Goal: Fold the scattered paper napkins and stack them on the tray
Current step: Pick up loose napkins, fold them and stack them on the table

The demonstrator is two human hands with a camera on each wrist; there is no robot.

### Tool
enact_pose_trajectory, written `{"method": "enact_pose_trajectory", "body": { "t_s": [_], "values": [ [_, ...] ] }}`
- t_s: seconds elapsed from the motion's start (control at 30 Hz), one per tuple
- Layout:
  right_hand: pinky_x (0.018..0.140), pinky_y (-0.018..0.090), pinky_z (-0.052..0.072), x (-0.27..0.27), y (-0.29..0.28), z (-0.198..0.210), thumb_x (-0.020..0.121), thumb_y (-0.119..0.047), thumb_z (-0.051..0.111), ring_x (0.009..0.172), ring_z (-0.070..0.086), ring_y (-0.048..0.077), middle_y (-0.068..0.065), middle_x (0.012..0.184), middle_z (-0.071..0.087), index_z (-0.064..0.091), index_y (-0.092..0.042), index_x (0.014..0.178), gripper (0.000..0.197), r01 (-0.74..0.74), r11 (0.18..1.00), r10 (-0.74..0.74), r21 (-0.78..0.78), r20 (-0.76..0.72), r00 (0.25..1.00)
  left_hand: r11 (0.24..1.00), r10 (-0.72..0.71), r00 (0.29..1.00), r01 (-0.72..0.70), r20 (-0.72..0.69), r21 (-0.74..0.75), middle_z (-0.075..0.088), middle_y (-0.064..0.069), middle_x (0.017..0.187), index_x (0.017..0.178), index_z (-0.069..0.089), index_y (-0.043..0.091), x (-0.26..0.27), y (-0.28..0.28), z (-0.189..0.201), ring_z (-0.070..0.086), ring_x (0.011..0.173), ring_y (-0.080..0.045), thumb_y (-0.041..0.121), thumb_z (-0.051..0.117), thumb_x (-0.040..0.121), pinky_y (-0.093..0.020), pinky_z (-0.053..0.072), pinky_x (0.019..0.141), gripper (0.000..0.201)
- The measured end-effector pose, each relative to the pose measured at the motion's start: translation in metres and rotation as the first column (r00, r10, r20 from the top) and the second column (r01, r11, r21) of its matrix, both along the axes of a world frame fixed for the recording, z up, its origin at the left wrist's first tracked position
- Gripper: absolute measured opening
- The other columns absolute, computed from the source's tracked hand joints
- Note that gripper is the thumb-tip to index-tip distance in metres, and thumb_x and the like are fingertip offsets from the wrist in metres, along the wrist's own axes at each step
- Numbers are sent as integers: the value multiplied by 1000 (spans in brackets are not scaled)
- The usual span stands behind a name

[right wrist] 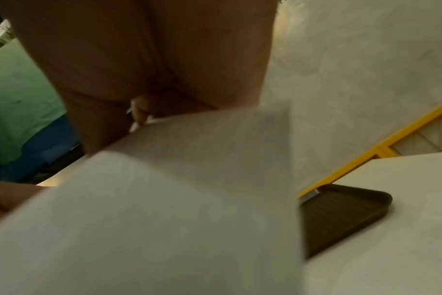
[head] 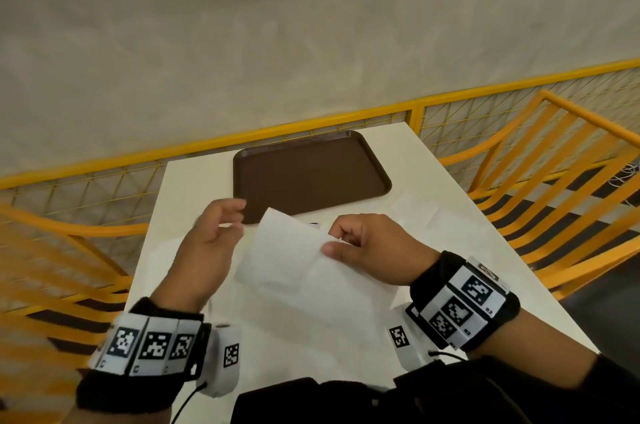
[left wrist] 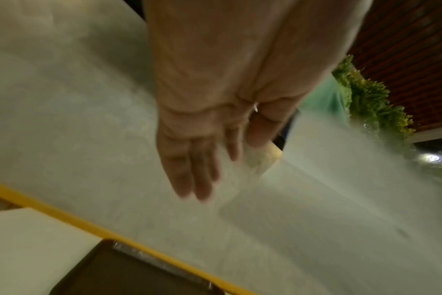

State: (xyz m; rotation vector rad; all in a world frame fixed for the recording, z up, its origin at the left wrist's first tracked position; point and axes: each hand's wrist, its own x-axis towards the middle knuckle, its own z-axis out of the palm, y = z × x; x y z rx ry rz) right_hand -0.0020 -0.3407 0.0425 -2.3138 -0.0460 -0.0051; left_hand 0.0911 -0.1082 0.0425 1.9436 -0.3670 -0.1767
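Right grip (head: 360, 243) pinches the top edge of one napkin (head: 304, 271), lifted off the surface (head: 194, 181) between my hands. Left grip (head: 211, 233) relaxed beside it, holding nothing. Tray (head: 377, 174) just beyond my grips holds no napkins — no fold made, another napkin (head: 415, 207) lies flat beyond my right grip. Barely started.

Held napkin (head: 294, 261): white, thin paper sheet, lifted off table, tilted, pinched at upper right edge by right hand (head: 370, 247); far corner overlaps near rim of tray. Fills most of right wrist view (right wrist: 164, 199), blurred.

Tray (head: 308, 174): dark brown, rectangular, rounded corners, raised rim; flat on table at far end, nothing on it.

Second napkin (head: 419, 212): white, flat on table, just beside near right corner of tray; outline faint, fold state unclear.
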Motion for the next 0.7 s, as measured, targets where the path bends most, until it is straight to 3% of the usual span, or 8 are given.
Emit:
{"method": "enact_pose_trajectory", "body": {
  "t_s": [0.07, 0.13, 0.23, 0.33, 0.43, 0.5, 0.6, 0.7],
  "values": [
    [55, 15, 35, -1, 3, -7, 86, -35, 64, 59, 49, 5, -12, 63, 55, 52, -28, 71, 20, 101, 992, -96, -80, 63, 993, 988, 137, 988, -141, 72, 60, 65, 2, 86, 80, 63, 26, -9, -1, -7, 60, 82, -21, 22, 54, 91, -40, 47, 81, 15],
    [56, 13, 33, -1, 10, -13, 85, -34, 64, 59, 49, 4, -12, 68, 56, 51, -25, 72, 20, 143, 980, -125, -138, 134, 983, 998, -24, 992, 32, -125, 61, 68, 3, 73, 73, 69, 20, -24, -7, -10, 60, 69, -14, 41, 56, 82, -32, 46, 73, 26],
    [62, 17, 38, 0, 30, -22, 84, -30, 63, 63, 49, 3, -7, 78, 59, 54, -20, 76, 16, 62, 985, -30, -164, 188, 982, 918, -331, 867, 387, -371, 84, 71, 5, 100, 100, 70, 27, -41, -18, -25, 67, 90, -9, 66, 48, 70, -29, 49, 85, 54],
    [75, 20, 48, -1, 48, -34, 84, -29, 62, 79, 55, 4, -3, 99, 64, 61, -15, 96, 18, -129, 984, 146, -125, 135, 980, 916, -393, 798, 381, -457, -124, 69, -1, 110, 109, 66, 20, -43, -24, -42, 64, 105, -14, 58, 49, 86, -31, 51, 92, 48],
    [81, 5, 42, -1, 52, -46, 87, -31, 62, 98, 54, -1, -8, 132, 53, 58, -22, 119, 33, -253, 965, 256, -71, 35, 966, 951, -296, 807, 200, -512, -234, 70, -8, 100, 106, 66, 7, -37, -17, -52, 66, 95, -21, 27, 48, 97, -31, 52, 80, 29],
    [80, 6, 44, -2, 46, -51, 87, -36, 62, 96, 57, 0, -18, 135, 48, 60, -31, 119, 33, -236, 971, 236, -36, 3, 972, 977, -166, 808, 55, -565, -207, 71, -12, 105, 110, 65, 4, -27, -5, -65, 66, 99, -28, 15, 48, 97, -40, 52, 83, 24],
    [79, 11, 47, -9, 29, -61, 89, -39, 60, 95, 58, -2, -24, 112, 61, 63, -39, 109, 20, -194, 980, 193, -34, -43, 980, 992, 123, 869, -126, -478, 26, 68, -15, 113, 113, 61, 6, 5, 25, -86, 64, 105, -34, 18, 58, 91, -47, 50, 94, 25],
    [75, 13, 46, -21, 10, -69, 90, -34, 60, 88, 60, -1, -21, 92, 66, 59, -48, 96, 16, -163, 986, 158, -45, -91, 983, 931, 303, 907, -217, -291, 293, 58, -7, 130, 134, 46, 15, 49, 67, -103, 58, 114, -30, 41, 63, 77, -48, 45, 101, 65]
  ]
}}
